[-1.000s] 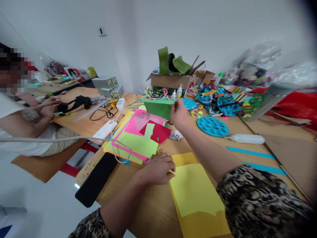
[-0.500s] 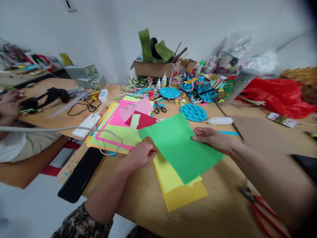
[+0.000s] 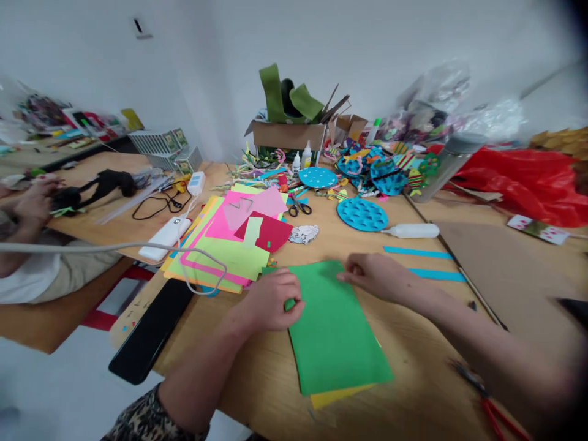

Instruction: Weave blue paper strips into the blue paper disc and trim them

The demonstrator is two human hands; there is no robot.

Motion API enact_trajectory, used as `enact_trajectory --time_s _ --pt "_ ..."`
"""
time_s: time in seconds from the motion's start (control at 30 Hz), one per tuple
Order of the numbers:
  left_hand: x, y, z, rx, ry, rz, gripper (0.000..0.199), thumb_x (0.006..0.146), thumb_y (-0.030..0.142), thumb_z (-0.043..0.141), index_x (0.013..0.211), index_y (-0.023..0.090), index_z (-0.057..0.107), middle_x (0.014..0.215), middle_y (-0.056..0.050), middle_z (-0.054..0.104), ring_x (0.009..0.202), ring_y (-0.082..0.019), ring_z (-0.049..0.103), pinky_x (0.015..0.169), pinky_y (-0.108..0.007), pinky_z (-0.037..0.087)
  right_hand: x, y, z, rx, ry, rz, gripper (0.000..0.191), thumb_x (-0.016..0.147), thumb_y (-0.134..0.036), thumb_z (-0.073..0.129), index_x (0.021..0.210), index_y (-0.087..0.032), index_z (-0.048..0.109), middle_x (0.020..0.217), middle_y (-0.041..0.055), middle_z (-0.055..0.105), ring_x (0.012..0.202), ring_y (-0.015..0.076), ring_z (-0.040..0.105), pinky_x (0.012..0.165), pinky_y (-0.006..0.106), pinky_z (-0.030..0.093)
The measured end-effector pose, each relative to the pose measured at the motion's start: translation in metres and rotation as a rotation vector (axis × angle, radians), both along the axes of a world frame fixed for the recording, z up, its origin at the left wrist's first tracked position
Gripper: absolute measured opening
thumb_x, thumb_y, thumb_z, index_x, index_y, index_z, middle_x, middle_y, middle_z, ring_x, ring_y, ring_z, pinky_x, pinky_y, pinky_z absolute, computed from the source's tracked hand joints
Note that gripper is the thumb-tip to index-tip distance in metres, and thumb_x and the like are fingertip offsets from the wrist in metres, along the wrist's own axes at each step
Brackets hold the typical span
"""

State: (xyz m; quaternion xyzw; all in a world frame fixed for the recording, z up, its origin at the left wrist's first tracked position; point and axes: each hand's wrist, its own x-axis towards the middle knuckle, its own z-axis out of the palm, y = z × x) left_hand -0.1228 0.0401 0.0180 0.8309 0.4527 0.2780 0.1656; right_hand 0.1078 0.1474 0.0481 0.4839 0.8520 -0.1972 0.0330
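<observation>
A green sheet of paper [image 3: 337, 331] lies over yellow sheets [image 3: 340, 395] on the wooden table in front of me. My left hand [image 3: 275, 300] is closed at its left edge, fingers curled over the paper, with green showing between thumb and finger. At the upper right edge my right hand [image 3: 367, 275] pinches the sheet with its fingertips. Only a strip of yellow shows below the green. Just beyond my left hand is a stack of coloured paper [image 3: 243, 260], with a dark red piece [image 3: 275, 234] and a white cut-out [image 3: 304, 234] beside it.
Red-handled pliers [image 3: 487, 398] lie near my right forearm. Blue strips [image 3: 418, 252], a white glue bottle [image 3: 411, 231], a blue disc [image 3: 362, 214] and black scissors [image 3: 300, 208] lie farther back. A black phone [image 3: 151, 331] is at the left edge, under a grey cable [image 3: 114, 246]. Another person's hands [image 3: 34, 199] are far left.
The green sheet has come down from a tilted, raised position to lie over the yellow sheets. Both hands have moved with it, and the camera view has shifted slightly.
</observation>
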Motion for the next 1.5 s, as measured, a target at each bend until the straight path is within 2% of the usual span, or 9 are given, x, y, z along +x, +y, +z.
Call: enact_trajectory --time_s 0.13,0.33,0.57,0.77,0.87,1.0,1.17,1.33,1.5 --pt "0.005 0.002 -0.009 -0.098 0.161 -0.117 0.011 0.079 0.021 0.055 0.074 0.019 0.064 0.081 -0.004 0.063 0.083 -0.017 0.055 0.081 -0.03 0.042 -0.075 0.038 0.01 0.075 0.071 0.089 0.027 0.086 -0.044 0.055 0.085 -0.018 0.066 0.086 0.0066 0.071 0.076 0.0185 0.064 0.061 0.025 0.041" --pt "0.001 0.004 -0.011 -0.101 0.202 -0.169 0.015 0.081 0.021 0.052 0.074 0.019 0.066 0.082 -0.004 0.062 0.082 -0.016 0.054 0.082 -0.03 0.041 -0.154 0.088 -0.016 0.15 0.03 0.033 0.049 0.071 -0.045 0.074 0.106 -0.013 0.064 0.116 0.0179 0.064 0.118 0.0313 0.051 0.09 0.034 0.04" --pt "-0.001 0.004 -0.014 -0.092 0.212 -0.18 0.015 0.082 0.022 0.053 0.075 0.019 0.066 0.084 -0.004 0.062 0.085 -0.016 0.054 0.082 -0.029 0.041 -0.158 0.09 -0.006 0.213 0.059 -0.035 0.029 0.089 -0.031 0.052 0.108 -0.011 0.059 0.104 0.0173 0.067 0.093 0.0252 0.063 0.069 0.029 0.043" --pt "-0.003 0.004 -0.012 -0.104 0.203 -0.192 0.014 0.081 0.021 0.055 0.074 0.019 0.067 0.084 -0.004 0.062 0.085 -0.017 0.055 0.083 -0.029 0.041 -0.136 0.067 0.025 0.707 0.133 0.085 0.024 0.093 -0.017 0.037 0.109 -0.012 0.054 0.106 0.019 0.063 0.094 0.0286 0.06 0.069 0.033 0.039" --pt "-0.002 0.004 -0.011 -0.108 0.191 -0.179 0.015 0.081 0.021 0.054 0.074 0.018 0.067 0.085 -0.004 0.062 0.085 -0.016 0.055 0.083 -0.029 0.042 -0.12 0.064 0.034 0.772 0.172 0.058 0.02 0.092 -0.016 0.039 0.103 -0.013 0.055 0.101 0.0165 0.064 0.089 0.027 0.06 0.067 0.032 0.038" --pt "0.0 0.004 -0.011 -0.124 0.191 -0.167 0.014 0.08 0.019 0.055 0.075 0.018 0.068 0.085 -0.004 0.063 0.084 -0.016 0.057 0.081 -0.028 0.043 -0.087 0.063 0.039 0.558 0.482 -0.256 0.009 0.083 -0.026 0.056 0.082 -0.017 0.055 0.076 0.0066 0.064 0.069 0.019 0.059 0.058 0.027 0.037" --pt "-0.001 0.003 -0.012 -0.108 0.149 -0.156 0.014 0.079 0.017 0.055 0.073 0.017 0.067 0.082 -0.004 0.066 0.082 -0.016 0.059 0.077 -0.027 0.044 -0.031 0.022 0.014 -0.163 0.887 -0.48 0.031 0.07 -0.038 0.07 0.064 -0.021 0.046 0.042 -0.0045 0.049 0.037 0.0094 0.042 0.039 0.021 0.03" --pt "-0.004 0.0 -0.009 0.048 0.077 0.039 0.026 0.08 0.02 0.05 0.054 0.018 0.054 0.053 -0.001 0.054 0.055 -0.013 0.051 0.056 -0.027 0.039 0.014 -0.06 -0.026 -0.493 0.942 -0.676 0.048 0.058 -0.052 0.078 0.063 -0.021 0.042 0.04 -0.0063 0.048 0.034 0.0066 0.04 0.034 0.018 0.027" --pt "0.002 -0.002 -0.002 0.046 -0.068 -0.006 0.014 0.08 0.022 0.052 0.072 0.017 0.062 0.077 -0.005 0.065 0.074 -0.015 0.059 0.071 -0.027 0.045 0.038 -0.112 -0.047 -0.646 0.739 -0.618 0.046 0.069 -0.063 0.065 0.07 -0.022 0.044 0.048 -0.0042 0.052 0.038 0.0096 0.043 0.036 0.021 0.031"
